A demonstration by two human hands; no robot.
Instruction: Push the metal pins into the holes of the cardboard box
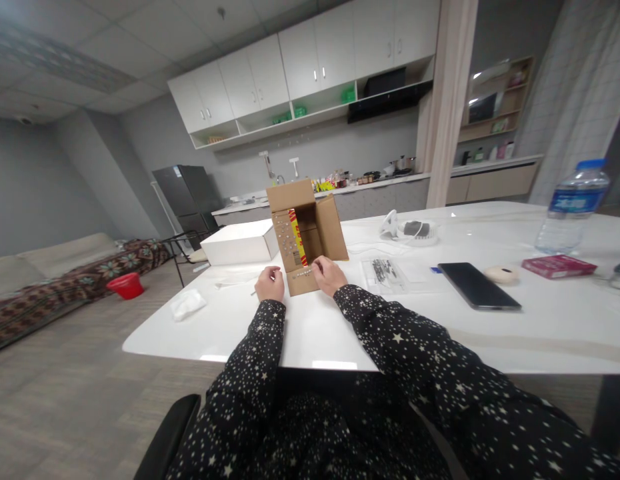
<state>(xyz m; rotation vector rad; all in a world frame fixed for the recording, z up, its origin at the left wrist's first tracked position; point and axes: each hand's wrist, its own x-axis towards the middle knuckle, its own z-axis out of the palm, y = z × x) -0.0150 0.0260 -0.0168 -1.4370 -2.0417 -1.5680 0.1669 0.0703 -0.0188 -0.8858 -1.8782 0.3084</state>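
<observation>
The white table (490, 333) carries all items under review. Largest among the surrounding things is a closed white box (239, 244) at the far left edge, just beside the cardboard box. A clear water bottle (571, 207) with a blue cap stands upright at the far right, well apart from the hands. A dark phone (477, 285) lies flat to the right, with a red packet (558, 266) beyond it and a small round cream object (501, 273) between the two. A white device with coiled cable (409, 230) sits behind a clear plastic bag (387, 272) holding small dark parts. A crumpled white wrapper (187, 303) lies near the left corner. Nothing stands between the hands and the box.

The cardboard box (305, 233) sits on the table directly ahead of the person, brown, open toward the camera with flaps spread. A yellow and red printed strip shows inside; further contents cannot be made out.

The left hand (270, 283) is loosely curled at the box's lower left, pinching a thin pale item too small to identify. The right hand (329, 275) rests its fingers on the lower front flap. The hands are apart, one on each side of that flap.
</observation>
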